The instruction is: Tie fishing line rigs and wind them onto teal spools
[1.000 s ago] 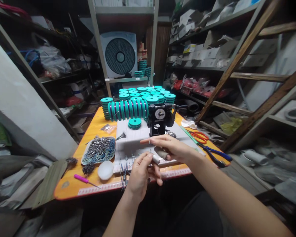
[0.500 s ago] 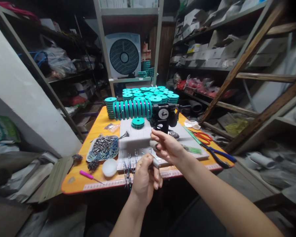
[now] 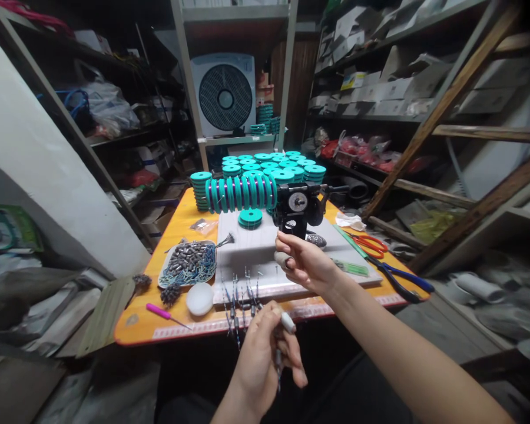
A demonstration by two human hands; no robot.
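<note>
My left hand (image 3: 271,353), with a pale cover on one finger, is closed near the table's front edge; a small dark piece on a thin line (image 3: 278,359) hangs between its fingers. Above and to the right, my right hand (image 3: 304,262), also with a covered finger, is pinched in front of the black winding device (image 3: 297,203); anything in its fingertips is too small to make out. Teal spools (image 3: 241,193) sit in a row on the device's shaft. Several thin lines with dark weights (image 3: 235,315) hang at the board's front edge beside my left hand.
A tray of weights and blue pieces (image 3: 188,264), a white bowl (image 3: 200,299) and a pink-handled tool (image 3: 159,311) lie left on the orange table (image 3: 132,330). Blue-handled pliers (image 3: 401,281) and red scissors (image 3: 371,244) lie right. Stacked teal spools (image 3: 282,175) stand behind.
My left hand has moved down and slightly right, away from my right hand, and the dark piece now shows below its fingers. My right hand keeps its place before the device. The view has shifted slightly.
</note>
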